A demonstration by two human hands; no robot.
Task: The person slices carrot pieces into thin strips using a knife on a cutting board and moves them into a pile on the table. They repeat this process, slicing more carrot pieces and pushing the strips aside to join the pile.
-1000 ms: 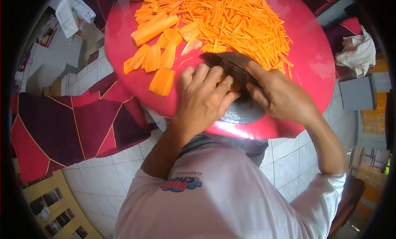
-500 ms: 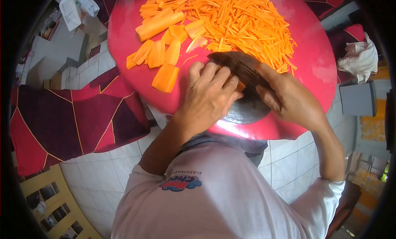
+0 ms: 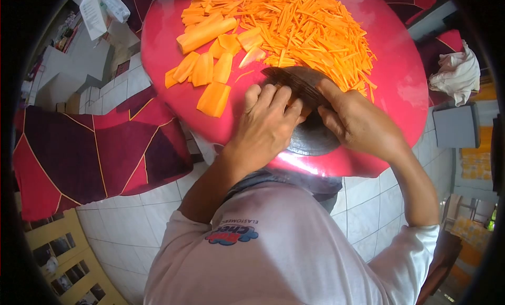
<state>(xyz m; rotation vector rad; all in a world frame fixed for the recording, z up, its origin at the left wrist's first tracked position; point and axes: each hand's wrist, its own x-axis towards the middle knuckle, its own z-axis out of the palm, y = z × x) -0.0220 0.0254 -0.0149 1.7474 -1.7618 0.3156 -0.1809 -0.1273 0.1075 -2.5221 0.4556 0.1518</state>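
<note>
On a dark round board (image 3: 314, 139), my left hand (image 3: 267, 118) presses its curled fingers on a carrot piece (image 3: 303, 114), mostly hidden beneath them. A wide, dark, streaked knife (image 3: 295, 85) is gripped in my right hand (image 3: 364, 120). Its blade slants across the board, close beside my left fingertips, and the handle is covered by my right hand. Just beyond the board spreads a large heap of thin carrot strips (image 3: 315, 34). Several thicker carrot pieces (image 3: 213, 98) lie to the left.
All of this rests on a round table with a red cover (image 3: 400, 89). A patterned red and dark purple cloth (image 3: 68, 147) drapes over something at the left. At the right, a white cloth (image 3: 457, 76) hangs above a grey box-like object (image 3: 455, 127).
The knife and my right hand have shifted slightly left, towards my left fingers. My left hand keeps its place on the carrot piece. The view has moved a little.
</note>
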